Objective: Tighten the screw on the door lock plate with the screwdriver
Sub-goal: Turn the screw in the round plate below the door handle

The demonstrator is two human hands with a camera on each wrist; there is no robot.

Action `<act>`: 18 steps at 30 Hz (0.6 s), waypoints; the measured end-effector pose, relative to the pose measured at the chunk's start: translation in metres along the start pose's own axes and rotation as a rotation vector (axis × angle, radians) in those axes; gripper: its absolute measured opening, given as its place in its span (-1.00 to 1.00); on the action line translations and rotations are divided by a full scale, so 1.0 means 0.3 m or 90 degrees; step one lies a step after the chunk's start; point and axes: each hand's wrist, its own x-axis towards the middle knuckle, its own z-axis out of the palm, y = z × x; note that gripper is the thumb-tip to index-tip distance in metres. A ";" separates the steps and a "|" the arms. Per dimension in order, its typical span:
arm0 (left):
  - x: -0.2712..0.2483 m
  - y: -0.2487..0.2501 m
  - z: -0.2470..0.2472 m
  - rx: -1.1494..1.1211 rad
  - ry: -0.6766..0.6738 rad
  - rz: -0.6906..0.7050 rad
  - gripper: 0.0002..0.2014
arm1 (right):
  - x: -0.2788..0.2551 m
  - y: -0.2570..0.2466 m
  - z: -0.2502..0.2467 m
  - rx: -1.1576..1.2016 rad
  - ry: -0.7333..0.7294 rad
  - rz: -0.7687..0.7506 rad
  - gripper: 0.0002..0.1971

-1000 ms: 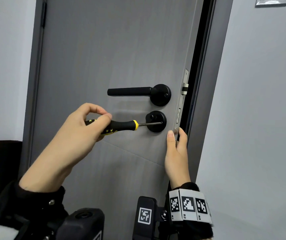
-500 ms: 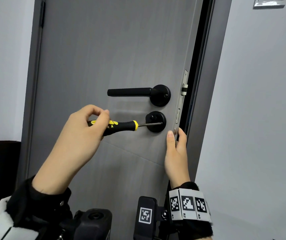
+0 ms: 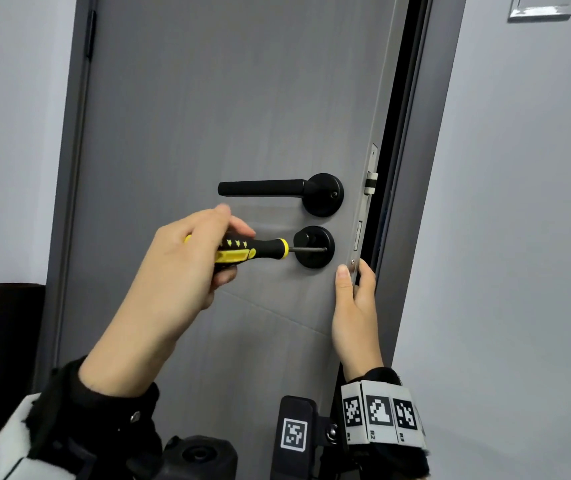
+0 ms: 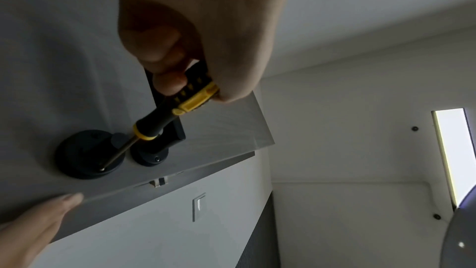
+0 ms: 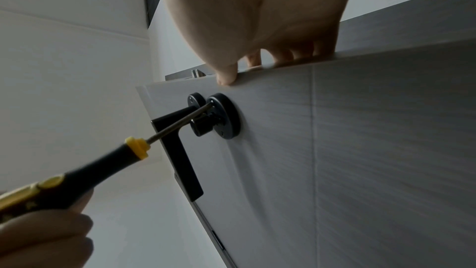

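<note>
left hand [image 3: 176,271]: nearest to me. Fingers and thumb curled round the screwdriver [image 3: 253,249] handle; it has the tool, nothing else.
screwdriver axis: close to level, running from the left hand rightward toward the door edge. Handle end in the palm, shaft forward.
tip: on the right part of the lower black plate [image 3: 313,247]. In the left wrist view it sits on a small bright spot near the rim, likely the screw [image 4: 102,169]. Too small to confirm the bit is seated in the head.
right hand [image 3: 355,313]: further right, just below and beside the plate. Thumb flat on the door [image 3: 208,116] face, fingers wrapped over the free edge. Grips the door, no tool.
which hand is nearer the screw: right hand is closer in position, but only steadies. Left hand reaches it through the shaft.
handle [image 3: 263,188]: lever just above the plate, parallel to the shaft, apart from it.
key relation: screw lies straight ahead of the left hand along the tool's long axis. My read: the coming twist works only if that line stays square to the screw head; tilt and the bit may slip.
far: door ajar, dark gap past the latch edge, wall beyond.
</note>
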 end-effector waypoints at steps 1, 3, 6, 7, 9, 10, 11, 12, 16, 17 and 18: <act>0.001 -0.003 -0.007 0.007 -0.011 0.003 -0.72 | 0.001 0.001 0.000 0.000 -0.001 0.000 -0.50; 0.005 -0.006 -0.024 0.027 -0.038 -0.001 -0.87 | 0.003 0.003 0.000 -0.001 -0.001 0.002 -0.49; 0.016 -0.011 -0.044 0.059 -0.069 -0.025 -0.81 | 0.007 0.007 0.000 -0.003 0.002 0.001 -0.50; 0.018 -0.008 -0.046 0.067 -0.070 -0.031 -0.79 | 0.006 0.008 0.001 -0.005 0.003 0.001 -0.50; 0.014 0.005 -0.043 0.087 -0.081 -0.042 -0.78 | 0.005 0.009 0.002 -0.005 0.005 0.003 -0.51; 0.011 0.008 -0.039 0.096 -0.083 -0.047 -0.69 | 0.004 0.009 0.003 -0.003 0.005 0.003 -0.51; 0.007 0.011 -0.035 0.103 -0.079 -0.049 -0.57 | 0.004 0.007 0.003 -0.002 0.005 0.003 -0.51; 0.003 0.014 -0.033 0.112 -0.074 -0.051 -0.48 | 0.003 0.007 0.003 -0.002 0.004 0.003 -0.50; 0.010 0.008 -0.031 0.110 -0.033 -0.021 -0.72 | 0.001 0.003 0.001 -0.005 0.000 0.009 -0.49; 0.014 0.004 -0.033 0.112 -0.028 -0.019 -0.80 | 0.001 0.001 0.001 -0.006 0.000 0.009 -0.49; 0.016 0.001 -0.034 0.114 -0.029 -0.017 -0.87 | 0.001 0.000 0.001 -0.006 -0.001 0.009 -0.49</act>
